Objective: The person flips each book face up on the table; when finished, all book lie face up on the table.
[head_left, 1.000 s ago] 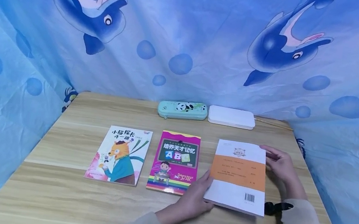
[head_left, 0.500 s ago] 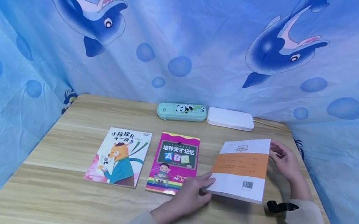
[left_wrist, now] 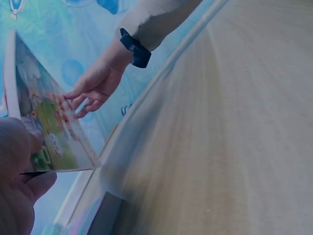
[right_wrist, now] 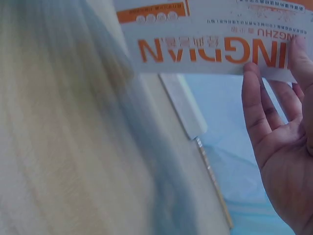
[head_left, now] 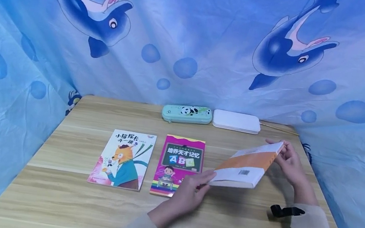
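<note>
A white and orange book (head_left: pixel 247 162) is held tilted above the table's right part, its right side raised. Its back cover and barcode face up, and the spine turns towards the camera. My left hand (head_left: pixel 188 194) pinches its lower left edge between thumb and fingers. At the upper right corner, my right hand (head_left: pixel 289 162) grips it. The right wrist view shows large orange letters on the book (right_wrist: pixel 210 49), with the right hand's fingertips (right_wrist: pixel 250 68) at its edge. From the left wrist, the colourful front cover (left_wrist: pixel 49 117) is visible underneath.
Left of the held book lies a pink ABC book (head_left: pixel 181 160), partly covered by my left hand. Further left is a cat picture book (head_left: pixel 123 160). A green panda pencil case (head_left: pixel 186 114), a white case (head_left: pixel 236 121) and a thin stick (head_left: pixel 278 128) lie along the back edge.
The book has gone from nearly flat to tilted, its right side rising and its spine turning into view. My left hand has shifted slightly left and up with it.
</note>
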Demonstrator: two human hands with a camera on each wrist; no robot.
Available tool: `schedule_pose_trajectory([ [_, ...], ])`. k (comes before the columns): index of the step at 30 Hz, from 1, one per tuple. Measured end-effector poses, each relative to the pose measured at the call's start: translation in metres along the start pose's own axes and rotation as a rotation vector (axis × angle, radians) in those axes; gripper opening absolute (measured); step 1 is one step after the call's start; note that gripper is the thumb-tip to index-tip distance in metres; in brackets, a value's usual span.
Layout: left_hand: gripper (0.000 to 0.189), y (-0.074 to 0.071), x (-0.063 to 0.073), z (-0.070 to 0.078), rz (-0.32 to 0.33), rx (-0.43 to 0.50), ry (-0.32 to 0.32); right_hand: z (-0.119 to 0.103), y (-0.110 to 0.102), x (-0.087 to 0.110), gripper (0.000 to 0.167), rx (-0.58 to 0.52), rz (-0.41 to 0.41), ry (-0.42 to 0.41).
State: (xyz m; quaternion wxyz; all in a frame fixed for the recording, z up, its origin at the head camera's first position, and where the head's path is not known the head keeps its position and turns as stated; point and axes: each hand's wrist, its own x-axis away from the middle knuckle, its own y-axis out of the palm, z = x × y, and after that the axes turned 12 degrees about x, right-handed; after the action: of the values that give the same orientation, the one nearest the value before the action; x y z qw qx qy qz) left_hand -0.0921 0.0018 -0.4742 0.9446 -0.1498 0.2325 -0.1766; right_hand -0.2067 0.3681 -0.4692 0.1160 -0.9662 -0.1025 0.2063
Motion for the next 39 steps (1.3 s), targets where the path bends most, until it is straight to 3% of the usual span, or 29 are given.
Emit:
schedule_pose_trajectory([
  [8, 0.044, -0.004, -0.005, 0.001, 0.073, 0.059, 0.011, -0.021, 0.007, -0.013, 0.027, 0.032, 0.084, -0.004],
  [11, 0.043, -0.004, -0.005, 0.001, 0.089, 0.053, 0.011, -0.027, 0.011, -0.017, 0.021, 0.155, 0.147, 0.032],
  [16, 0.036, -0.006, -0.005, 0.003, 0.094, 0.069, -0.014, -0.032, 0.015, -0.022, 0.014, 0.469, 0.23, 0.121],
  [19, 0.028, -0.007, -0.005, 0.004, 0.077, 0.084, -0.05, -0.035, 0.019, -0.023, 0.025, 0.538, 0.236, 0.153],
  [21, 0.029, -0.006, -0.005, 0.005, 0.062, 0.089, -0.073, -0.036, 0.021, -0.024, 0.029, 0.511, 0.228, 0.162],
  [24, 0.031, -0.005, -0.005, 0.007, 0.042, 0.128, -0.135, -0.038, 0.024, -0.025, 0.03, 0.454, 0.216, 0.174],
  [27, 0.039, -0.004, -0.005, 0.007, 0.051, 0.255, -0.234, -0.038, 0.027, -0.027, 0.033, 0.429, 0.221, 0.211],
  [34, 0.065, -0.004, -0.008, 0.003, 0.168, 0.52, -0.433, -0.03, 0.035, -0.031, 0.053, 0.524, 0.172, 0.38],
  [39, 0.071, -0.005, -0.01, -0.003, 0.256, 0.581, -0.492, -0.016, 0.042, -0.034, 0.053, 0.561, 0.059, 0.417],
])
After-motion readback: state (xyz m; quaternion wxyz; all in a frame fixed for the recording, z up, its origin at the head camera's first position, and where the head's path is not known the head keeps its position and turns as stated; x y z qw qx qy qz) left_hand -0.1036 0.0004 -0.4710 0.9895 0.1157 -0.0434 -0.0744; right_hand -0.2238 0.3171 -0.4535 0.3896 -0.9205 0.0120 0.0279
